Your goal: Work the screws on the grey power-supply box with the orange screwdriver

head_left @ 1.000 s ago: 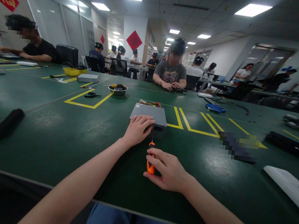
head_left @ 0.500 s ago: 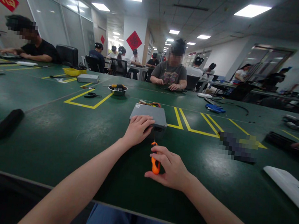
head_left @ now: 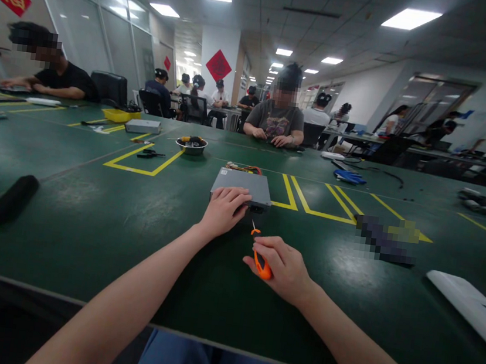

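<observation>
From the head cam, the left hand point(head_left: 224, 212) sat flat on a gray metal box point(head_left: 243, 183), fingers spread, no clamping – the right hand point(head_left: 282, 268) was closed around an orange-handled screwdriver point(head_left: 260, 264), its tip just beside the box's near end, all on a green workbench point(head_left: 86, 233).

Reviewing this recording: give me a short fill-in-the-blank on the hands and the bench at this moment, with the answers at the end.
The left hand rests on top of a flat ____ metal box.
The right hand holds a screwdriver whose handle is ____.
The lines marked on the green workbench are ____.

Missing words: grey; orange; yellow.
</observation>
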A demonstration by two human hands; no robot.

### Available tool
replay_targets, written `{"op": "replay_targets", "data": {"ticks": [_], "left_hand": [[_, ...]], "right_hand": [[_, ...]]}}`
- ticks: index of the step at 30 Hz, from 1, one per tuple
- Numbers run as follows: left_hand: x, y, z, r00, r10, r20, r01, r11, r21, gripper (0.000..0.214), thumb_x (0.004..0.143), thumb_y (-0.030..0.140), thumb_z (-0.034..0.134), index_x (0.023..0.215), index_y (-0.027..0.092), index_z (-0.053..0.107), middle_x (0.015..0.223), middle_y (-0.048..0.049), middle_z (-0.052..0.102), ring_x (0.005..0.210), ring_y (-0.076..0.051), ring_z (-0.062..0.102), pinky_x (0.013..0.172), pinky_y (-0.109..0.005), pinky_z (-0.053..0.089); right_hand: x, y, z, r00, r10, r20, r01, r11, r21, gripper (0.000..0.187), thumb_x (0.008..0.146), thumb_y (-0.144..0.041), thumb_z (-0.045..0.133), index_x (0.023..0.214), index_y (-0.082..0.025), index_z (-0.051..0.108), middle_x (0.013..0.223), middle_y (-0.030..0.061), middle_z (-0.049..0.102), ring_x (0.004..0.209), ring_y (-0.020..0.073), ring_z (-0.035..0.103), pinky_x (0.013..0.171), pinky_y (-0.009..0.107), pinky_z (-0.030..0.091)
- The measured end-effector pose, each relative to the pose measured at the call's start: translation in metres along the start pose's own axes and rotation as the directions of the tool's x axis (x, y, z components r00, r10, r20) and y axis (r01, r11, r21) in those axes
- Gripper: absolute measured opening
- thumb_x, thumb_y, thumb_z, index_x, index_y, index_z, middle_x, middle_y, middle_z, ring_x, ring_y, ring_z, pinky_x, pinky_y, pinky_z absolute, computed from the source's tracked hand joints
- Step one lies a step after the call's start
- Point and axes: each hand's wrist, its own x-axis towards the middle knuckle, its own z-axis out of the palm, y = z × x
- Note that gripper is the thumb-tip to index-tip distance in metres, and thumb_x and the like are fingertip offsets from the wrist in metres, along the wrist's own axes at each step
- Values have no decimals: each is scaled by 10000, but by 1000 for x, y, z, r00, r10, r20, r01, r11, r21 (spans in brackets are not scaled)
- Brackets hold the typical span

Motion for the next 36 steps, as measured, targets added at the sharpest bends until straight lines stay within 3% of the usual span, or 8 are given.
{"op": "replay_targets", "data": {"ticks": [10,18,21,23,27,30,33,36], "left_hand": [[0,0,0,1000,-5,4,5,1000,5,228,877,251,475,1090,254,554,1194,-9,592,1126,-175,496,940,-354,322],[-1,0,0,1000,4,14,-4,1000,-13,243,888,252,449,1109,258,550,1209,-14,585,1147,-176,489,955,-354,313],[-1,0,-6,1000,9,-7,-9,1000,-22,273,899,251,424,1148,275,531,1257,-11,555,1210,-172,444,1022,-371,256],[-1,-4,-9,993,-75,-87,73,997,-30,306,900,263,416,1195,279,499,1317,-22,503,1263,-183,391,1068,-401,196],[-1,-21,-6,870,-444,-215,411,894,-181,421,890,339,415,1302,256,397,1399,-79,396,1310,-233,328,1067,-456,218],[-3,-35,4,763,-643,-65,574,720,-389,548,877,451,405,1359,206,316,1421,-120,359,1316,-253,322,1054,-453,269],[-4,-41,10,653,-745,136,684,503,-528,614,853,551,392,1328,163,381,1379,-137,423,1282,-263,384,1053,-418,290],[-4,-39,8,634,-738,232,688,400,-606,555,840,574,401,1211,181,524,1278,-103,542,1230,-264,452,1041,-404,315]], "right_hand": [[-4,3,4,995,-7,101,13,998,-58,169,875,-138,488,1038,-144,536,973,110,569,790,158,599,676,266,534],[-1,7,0,981,134,142,-113,982,-149,191,870,-241,522,1030,-165,591,835,72,593,654,147,564,575,273,467],[-1,10,-4,994,90,65,-88,995,-40,199,848,-211,549,1044,-179,563,763,34,628,590,123,565,547,252,452],[-2,13,-5,995,78,-54,-77,996,35,241,829,-179,566,1067,-200,538,702,4,626,550,113,563,533,241,456],[-3,20,-1,948,243,-206,-218,966,138,296,829,-157,563,1108,-246,520,776,8,641,647,132,621,607,252,507],[-2,25,8,899,400,-178,-356,904,234,227,851,-179,535,1065,-254,536,931,39,641,819,164,644,740,300,526],[0,28,19,804,580,-134,-509,787,349,173,861,-222,515,1031,-251,504,1133,74,585,1049,213,583,903,397,473],[1,33,28,695,718,-36,-596,604,529,235,846,-286,535,1061,-260,442,1216,80,535,1100,221,559,952,435,438]]}}
